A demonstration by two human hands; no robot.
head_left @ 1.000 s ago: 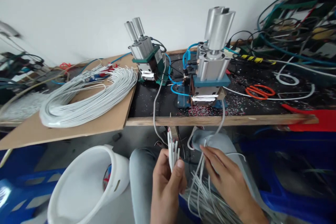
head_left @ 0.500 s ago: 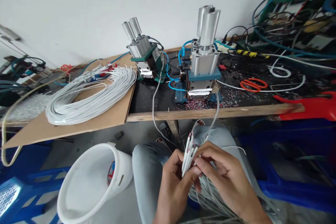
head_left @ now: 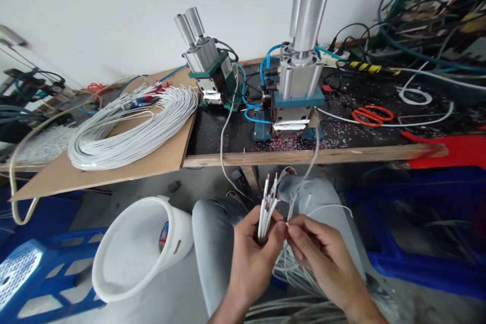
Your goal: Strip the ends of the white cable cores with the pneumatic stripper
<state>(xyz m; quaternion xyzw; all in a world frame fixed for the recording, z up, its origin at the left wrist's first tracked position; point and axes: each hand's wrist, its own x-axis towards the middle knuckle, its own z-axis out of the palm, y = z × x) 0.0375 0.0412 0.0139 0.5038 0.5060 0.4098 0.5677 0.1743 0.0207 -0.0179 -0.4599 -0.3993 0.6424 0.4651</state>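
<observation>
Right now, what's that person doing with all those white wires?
The person's left hand grips a bundle of thin white wires with reddish tips. Close beside it, the right hand is pinched, seemingly on a single white wire end. More loose whitish wires show below. On the brown cardboard sheet lies a big round coil of white cable.
</observation>
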